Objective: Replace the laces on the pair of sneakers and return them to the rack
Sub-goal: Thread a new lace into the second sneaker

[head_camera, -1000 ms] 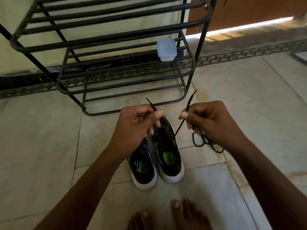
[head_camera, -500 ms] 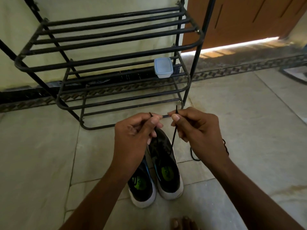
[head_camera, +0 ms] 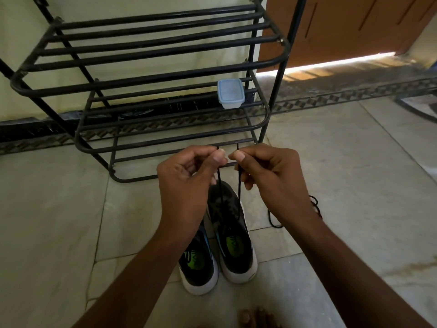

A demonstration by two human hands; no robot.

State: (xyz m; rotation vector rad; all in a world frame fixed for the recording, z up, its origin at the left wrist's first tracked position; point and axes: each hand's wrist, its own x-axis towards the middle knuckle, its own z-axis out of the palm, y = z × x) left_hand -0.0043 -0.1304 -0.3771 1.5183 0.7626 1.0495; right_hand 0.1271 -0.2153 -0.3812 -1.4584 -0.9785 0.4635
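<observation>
Two black sneakers with white soles and green insoles stand side by side on the tiled floor, the right sneaker [head_camera: 233, 235] ahead of the left sneaker [head_camera: 199, 263]. A black lace [head_camera: 239, 192] runs up from the right sneaker in two strands. My left hand [head_camera: 186, 185] pinches one end and my right hand [head_camera: 267, 178] pinches the other, thumbs almost touching above the toe. The left sneaker's front is hidden behind my left wrist. Another black lace [head_camera: 274, 218] lies on the floor, partly hidden by my right wrist.
A black metal shoe rack [head_camera: 151, 74] stands just beyond the sneakers against the wall. A small blue-lidded plastic box [head_camera: 230, 93] sits on its lower shelf. A brown door [head_camera: 343, 27] is at the back right. My toes [head_camera: 257, 316] show at the bottom edge.
My hands have come together, bringing the two lace ends side by side and upright. The view has tilted up, showing more of the rack and less of my feet.
</observation>
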